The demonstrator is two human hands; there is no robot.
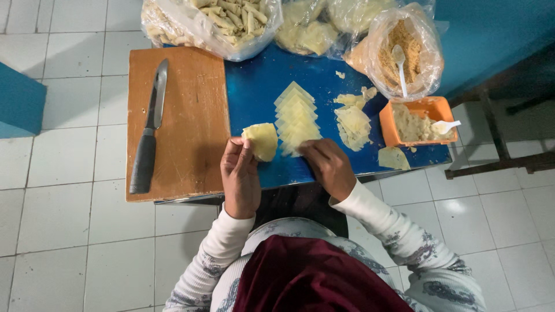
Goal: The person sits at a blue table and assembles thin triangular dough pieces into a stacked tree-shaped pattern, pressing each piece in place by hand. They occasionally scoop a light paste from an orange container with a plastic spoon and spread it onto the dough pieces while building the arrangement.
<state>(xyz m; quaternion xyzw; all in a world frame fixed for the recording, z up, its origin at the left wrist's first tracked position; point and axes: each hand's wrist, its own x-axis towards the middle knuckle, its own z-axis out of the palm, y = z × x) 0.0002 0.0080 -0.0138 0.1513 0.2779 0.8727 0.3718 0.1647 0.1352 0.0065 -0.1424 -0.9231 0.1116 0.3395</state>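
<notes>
My left hand [240, 176] pinches a pale yellow square dough wrapper [262, 140] at its near edge, holding it just above the blue table [257, 86]. My right hand [328, 164] rests its fingertips on the near end of a fanned row of several wrappers [296, 115] laid in a line on the blue table. The two hands are a little apart, at the table's near edge.
A wooden cutting board [191, 121] with a black-handled knife [148, 130] lies left. An orange tub [419, 121] of filling with a white spoon [445, 125] sits right, beside torn wrapper scraps [352, 118]. Plastic bags [211, 23] of rolled pieces, wrappers and crumbs [402, 52] line the far edge.
</notes>
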